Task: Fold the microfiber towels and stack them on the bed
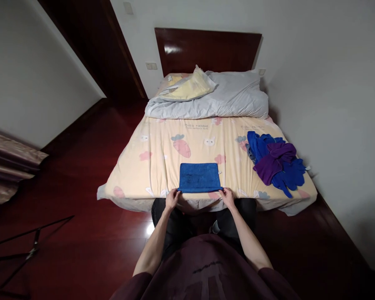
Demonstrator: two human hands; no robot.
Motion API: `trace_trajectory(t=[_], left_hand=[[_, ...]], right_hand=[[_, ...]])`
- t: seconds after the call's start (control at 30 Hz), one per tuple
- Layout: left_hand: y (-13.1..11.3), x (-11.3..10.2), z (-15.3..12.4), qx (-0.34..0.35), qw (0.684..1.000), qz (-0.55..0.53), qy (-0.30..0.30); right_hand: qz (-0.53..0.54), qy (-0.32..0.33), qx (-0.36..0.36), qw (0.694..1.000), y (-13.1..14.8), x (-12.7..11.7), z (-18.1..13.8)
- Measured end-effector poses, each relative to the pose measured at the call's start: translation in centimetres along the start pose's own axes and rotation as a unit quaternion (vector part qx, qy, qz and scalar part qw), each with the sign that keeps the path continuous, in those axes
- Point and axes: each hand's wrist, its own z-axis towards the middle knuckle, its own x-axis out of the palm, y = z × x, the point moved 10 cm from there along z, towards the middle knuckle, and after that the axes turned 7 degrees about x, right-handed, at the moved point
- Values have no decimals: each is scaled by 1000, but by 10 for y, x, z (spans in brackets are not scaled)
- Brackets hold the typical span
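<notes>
A blue towel (200,176) lies spread flat near the front edge of the bed, its near edge turned over in a narrow strip. My left hand (172,198) pinches the left end of that strip. At the right end, the fingers of my right hand (227,197) are closed on the near corner. A small white tag sticks out from the towel's right side. Off to the right, a loose heap of blue cloths (287,173) lies on the bed, with a crumpled purple cloth (273,162) on top.
The bed (128,166) has a cream sheet with carrot and rabbit prints. A grey quilt (237,93) and a yellow pillow (192,85) lie by the dark headboard (209,50). Black stand legs (34,246) are on the floor at left, near a curtain (9,166).
</notes>
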Motion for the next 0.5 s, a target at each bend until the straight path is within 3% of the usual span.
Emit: trace_trajectory(t=[0.5], left_hand=[[4,-1,-4,-46,999,-24,8]], right_hand=[[-35,-22,20,999,2,0,0]])
